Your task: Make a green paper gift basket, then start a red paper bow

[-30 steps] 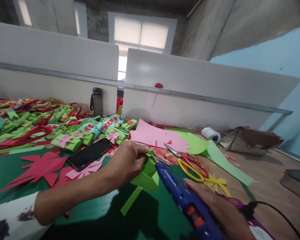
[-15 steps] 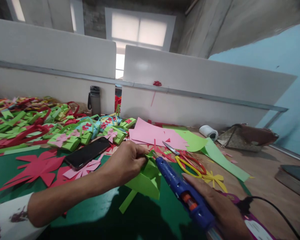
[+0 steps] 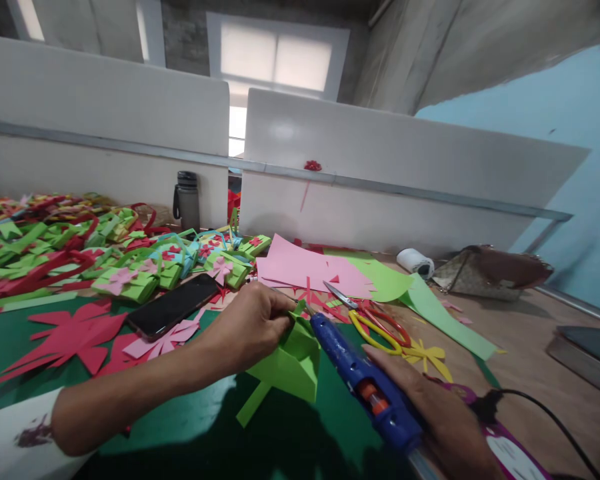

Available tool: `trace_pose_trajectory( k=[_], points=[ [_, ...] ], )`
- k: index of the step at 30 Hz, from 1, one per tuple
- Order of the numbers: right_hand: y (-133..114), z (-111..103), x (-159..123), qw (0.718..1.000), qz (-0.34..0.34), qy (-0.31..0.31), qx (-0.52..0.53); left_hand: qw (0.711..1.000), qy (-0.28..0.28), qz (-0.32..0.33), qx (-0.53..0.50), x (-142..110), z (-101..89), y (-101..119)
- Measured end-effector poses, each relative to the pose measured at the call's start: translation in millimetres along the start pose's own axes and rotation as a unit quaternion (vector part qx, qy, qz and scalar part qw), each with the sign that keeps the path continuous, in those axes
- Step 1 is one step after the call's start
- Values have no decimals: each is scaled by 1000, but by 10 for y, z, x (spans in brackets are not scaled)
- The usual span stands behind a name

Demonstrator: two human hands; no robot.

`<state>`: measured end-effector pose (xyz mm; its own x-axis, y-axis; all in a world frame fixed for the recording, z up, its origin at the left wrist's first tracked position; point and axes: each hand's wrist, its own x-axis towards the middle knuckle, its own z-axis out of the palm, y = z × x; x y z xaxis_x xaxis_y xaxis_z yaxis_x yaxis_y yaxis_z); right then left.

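Note:
Pinched in my left hand point(image 3: 260, 319) is a folded piece of green paper point(image 3: 291, 363), held up over the green mat point(image 3: 180, 420); a narrow strip hangs from its lower side. My right hand point(image 3: 437, 413) is wrapped round a blue glue gun point(image 3: 365, 383) with an orange part showing in its body. The nozzle points at the upper edge of the green paper, very close to my left fingertips; whether it touches cannot be made out. Scissors point(image 3: 380, 328) with red and yellow handles lie just beyond the glue gun.
Left of my arm lie a black phone point(image 3: 174, 305) and a red paper flower point(image 3: 73, 337). Many small paper bags point(image 3: 130, 283) are heaped behind, near a grey bottle point(image 3: 187, 200). Pink sheets point(image 3: 310, 267), a yellow flower point(image 3: 427, 357), a handbag point(image 3: 493, 272) and a black cable point(image 3: 555, 417) are at right.
Almost nothing differs. The view has shifted slightly, and both hands keep their grip, with the glue gun's nozzle still at the upper edge of the green paper.

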<state>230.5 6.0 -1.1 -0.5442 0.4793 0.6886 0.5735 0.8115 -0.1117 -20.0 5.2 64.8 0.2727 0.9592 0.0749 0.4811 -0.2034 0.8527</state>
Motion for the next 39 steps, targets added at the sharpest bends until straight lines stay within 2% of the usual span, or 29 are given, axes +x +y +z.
trace_pose_trajectory(
  k=[6, 13, 33, 39],
  points=[
    [38, 16, -4, 1000, -23, 1, -14, 1000, -5, 2, 6, 9, 27, -29],
    [30, 15, -8, 1000, -16, -3, 2, 1000, 9, 23, 1, -4, 25, -35],
    [53, 15, -24, 1000, -25, 8, -9, 1000, 2, 3, 9, 10, 9, -30],
    [63, 30, -41, 1000, -17, 1, -11, 1000, 10, 18, 13, 4, 17, -22]
  ],
)
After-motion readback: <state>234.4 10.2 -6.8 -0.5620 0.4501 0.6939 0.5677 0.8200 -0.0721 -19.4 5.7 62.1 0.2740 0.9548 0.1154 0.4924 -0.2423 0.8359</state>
